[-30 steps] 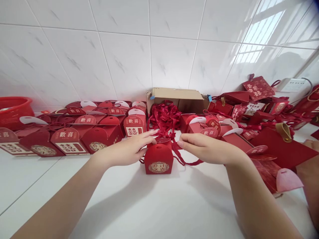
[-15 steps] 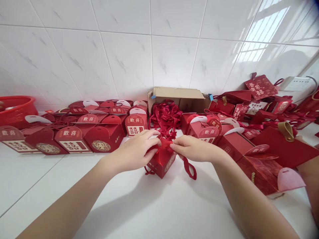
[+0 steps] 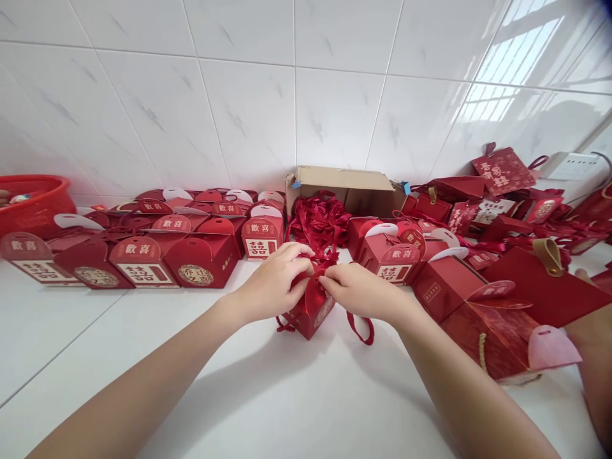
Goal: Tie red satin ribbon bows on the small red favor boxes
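A small red paper gift box [image 3: 310, 322] with a round gold print stands on the white surface between my hands, its top flaps drawn together. My left hand [image 3: 277, 282] curls its fingers and thumb round the far left side of the flaps; its fingertips are partly hidden. From the right, my right hand [image 3: 361, 288] pinches at the top of the flaps, where the dark red ribbon is. A loop of that ribbon [image 3: 367, 333] hangs below the right hand, and a ribbon end [image 3: 285, 325] lies at the box's left side.
Behind the box, a cardboard carton [image 3: 342, 177] holds a heap of red ribbons [image 3: 321, 220]. Rows of red gift boxes [image 3: 205, 264] stand at left. More boxes and bags [image 3: 488, 331] crowd the right, near another person's arm [image 3: 595, 357]. A red basin [image 3: 36, 207] sits far left.
My right hand has shifted slightly left and closer over the box top, and the ribbon loop below it hangs lower behind the hand. The left hand stays at the flaps. The view has tilted slightly.
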A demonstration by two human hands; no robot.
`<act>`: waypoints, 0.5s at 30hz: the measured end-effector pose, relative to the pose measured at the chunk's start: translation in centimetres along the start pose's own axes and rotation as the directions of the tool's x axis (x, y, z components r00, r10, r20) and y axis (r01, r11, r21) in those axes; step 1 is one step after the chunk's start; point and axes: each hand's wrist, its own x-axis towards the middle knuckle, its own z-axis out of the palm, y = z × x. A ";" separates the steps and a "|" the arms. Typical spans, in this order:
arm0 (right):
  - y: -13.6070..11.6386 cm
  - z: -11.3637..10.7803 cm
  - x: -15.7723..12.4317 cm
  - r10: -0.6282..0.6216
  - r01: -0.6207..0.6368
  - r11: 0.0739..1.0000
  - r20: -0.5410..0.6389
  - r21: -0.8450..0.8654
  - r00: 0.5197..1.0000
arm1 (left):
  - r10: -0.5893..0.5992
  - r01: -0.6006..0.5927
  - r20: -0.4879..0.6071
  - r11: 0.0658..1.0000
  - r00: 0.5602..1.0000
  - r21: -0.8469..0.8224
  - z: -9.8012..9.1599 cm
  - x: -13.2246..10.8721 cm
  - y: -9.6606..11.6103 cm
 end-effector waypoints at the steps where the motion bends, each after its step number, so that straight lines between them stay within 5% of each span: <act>1: 0.0 -0.1 -0.1 -0.003 0.003 1.000 0.011 -0.007 1.000 | 0.009 -0.009 -0.015 1.000 1.000 0.015 0.0 0.0 0.0; 3: 0.0 -0.3 -0.4 0.020 -0.020 0.999 -0.009 -0.033 1.000 | 0.029 -0.026 -0.065 0.998 0.997 0.059 0.0 0.0 0.0; 6: 0.0 -0.3 -0.5 0.004 -0.016 0.998 -0.214 -0.054 0.977 | 0.069 -0.040 -0.197 0.988 0.978 0.148 -0.3 -0.1 0.3; 8: 0.0 0.0 -0.2 -0.114 0.120 0.993 -0.320 -0.001 0.941 | 0.106 -0.053 -0.289 0.981 0.952 0.186 -0.7 -0.2 0.6; 11: -0.2 0.2 0.4 -0.235 0.302 0.931 -0.296 0.207 0.926 | 0.121 -0.043 -0.405 0.980 0.906 0.195 -1.6 -0.3 1.3; 13: -0.5 -0.1 0.5 -0.233 0.330 0.881 -0.296 0.339 0.926 | 0.049 0.017 -0.423 0.988 0.905 0.153 -2.3 -0.5 1.6; 15: -0.9 -0.9 0.0 -0.211 0.356 0.840 -0.358 0.410 0.910 | -0.111 0.134 -0.313 0.990 0.943 0.050 -3.0 -0.9 1.6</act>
